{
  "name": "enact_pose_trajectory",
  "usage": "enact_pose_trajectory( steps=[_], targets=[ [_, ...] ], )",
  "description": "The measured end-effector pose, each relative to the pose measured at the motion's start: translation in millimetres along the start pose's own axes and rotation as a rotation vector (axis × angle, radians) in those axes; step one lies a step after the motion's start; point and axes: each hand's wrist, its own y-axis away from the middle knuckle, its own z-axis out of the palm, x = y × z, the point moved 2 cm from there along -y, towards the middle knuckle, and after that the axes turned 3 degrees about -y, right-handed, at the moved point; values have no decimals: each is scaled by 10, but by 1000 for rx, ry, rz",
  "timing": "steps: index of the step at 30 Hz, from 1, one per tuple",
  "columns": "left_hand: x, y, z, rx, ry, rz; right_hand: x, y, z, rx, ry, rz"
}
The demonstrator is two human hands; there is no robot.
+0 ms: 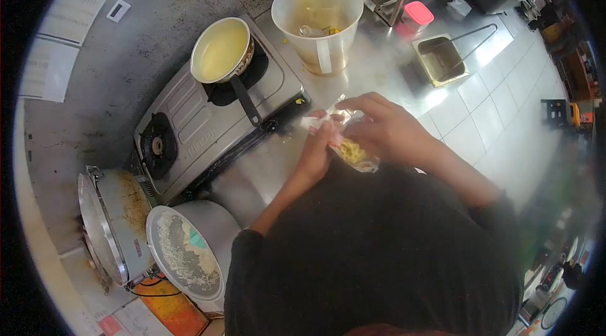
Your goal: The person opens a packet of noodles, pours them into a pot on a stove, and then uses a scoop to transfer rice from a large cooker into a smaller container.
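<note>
Close to my body, both hands are on a small crinkled packet [363, 158], shiny and clear in parts, with yellow pieces showing inside. My left hand [319, 147] pinches its left side. My right hand [385, 126] has its fingers bent over the upper part, hiding some of it. What the yellow pieces are I cannot make out. Beyond my hands stands a large translucent jug [322, 23] with yellow bits and a clear item in it. A saucepan [222, 52] of pale yellow liquid sits on the far burner, its black handle pointing toward me.
The two-burner stove [202, 115] stands at left on a steel counter [252, 175]. Nearer are a rice pot [214, 210] with rice and a turquoise scoop, and a lidded cooker [123, 229]. Right of the jug are a pink-lidded tub [418, 15] and a metal fryer basket [439, 61].
</note>
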Motion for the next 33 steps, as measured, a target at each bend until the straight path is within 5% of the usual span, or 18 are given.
enact_pose_trajectory(
  steps=[6,9,11,15,18,20,24,27,29,33],
  targets=[
    [7,35,73,-61,-36,176,31,81,-5,-92,-52,35],
    [-12,55,58,57,-61,240,-112,150,-4,-14,271,142],
    [38,44,85,157,-74,254,-136,172,23,-55,154,167],
    [114,61,80,42,-184,438,-5,245,162,21,-396,127],
    [206,145,199,35,-390,627,24,268,129,52,-541,149],
    [173,127,221,85,-466,711,-28,256,112,12,-220,142],
    [142,137,244,140,-369,643,-141,220,77,-31,176,106],
    [108,120,180,163,-346,673,-149,198,81,-38,188,91],
    [87,94,146,185,-345,704,-147,162,93,-29,16,97],
    [47,171,-246,194,-852,577,21,172,351,52,-352,42]
  ],
)
